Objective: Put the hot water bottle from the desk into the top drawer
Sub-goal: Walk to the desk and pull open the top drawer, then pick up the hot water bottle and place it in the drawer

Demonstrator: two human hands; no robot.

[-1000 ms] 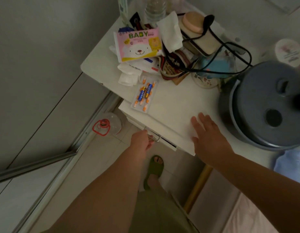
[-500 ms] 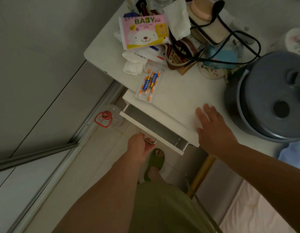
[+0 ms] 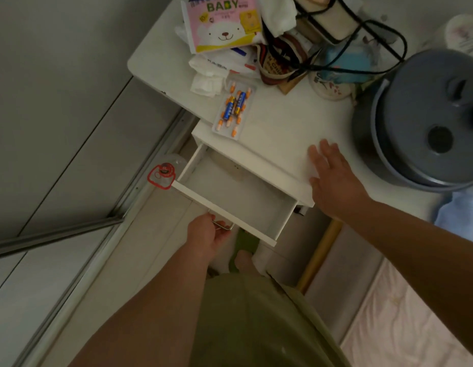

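The white top drawer (image 3: 224, 210) stands pulled well out from under the white desk (image 3: 283, 133), and its inside looks bare. My left hand (image 3: 207, 234) is shut on the drawer's metal handle (image 3: 224, 227) at the front. My right hand (image 3: 333, 178) lies flat and open on the desk's front edge, above the drawer's right end. A light blue soft thing (image 3: 460, 213), probably the hot water bottle, lies at the right edge of the desk, partly cut off by the frame.
A grey round appliance (image 3: 426, 123) fills the desk's right side. A blister pack with two batteries (image 3: 235, 109), a pink BABY wipes pack (image 3: 222, 25), tissues and black cables crowd the back. My foot in a green slipper (image 3: 243, 250) is below the drawer.
My left hand has pulled the drawer from nearly closed to well open. My right hand has stayed flat on the desk edge.
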